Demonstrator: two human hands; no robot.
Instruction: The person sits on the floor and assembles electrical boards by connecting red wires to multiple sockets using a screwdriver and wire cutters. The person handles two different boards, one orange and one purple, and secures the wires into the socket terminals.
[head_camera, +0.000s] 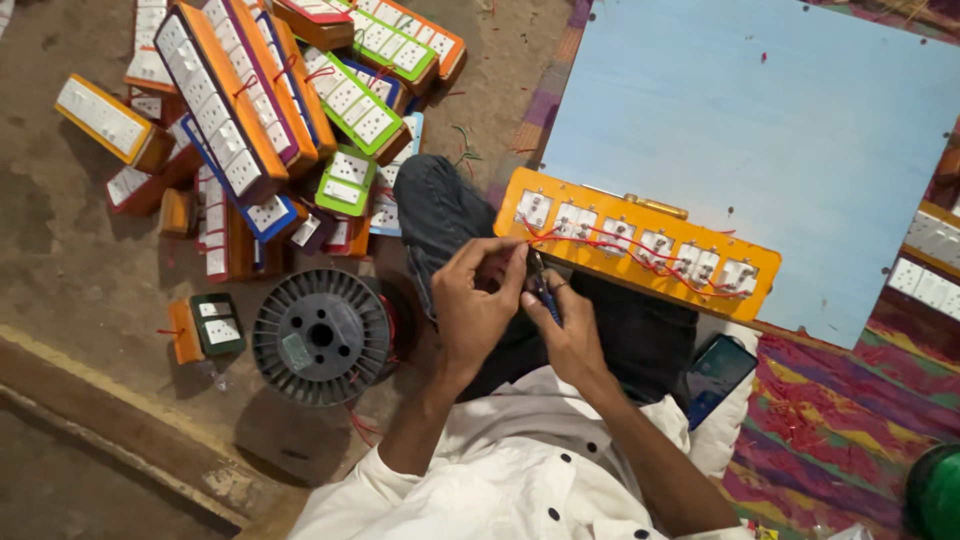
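An orange switch board panel (640, 216) lies back side up on my lap, with white switch backs joined by red wire (610, 242). My left hand (472, 300) pinches the end of the red wire at the panel's near left corner. My right hand (568, 338) holds a small blue-handled plier tool (540, 285) with its tip at that same wire end. Both hands are close together over my dark trousers.
A grey wire spool (321, 336) stands on the floor to the left. A heap of orange, green and blue switch boards (270, 110) lies beyond it. A light blue board (760, 130) lies ahead, a phone (718, 372) by my right knee, a striped mat (840, 420) at right.
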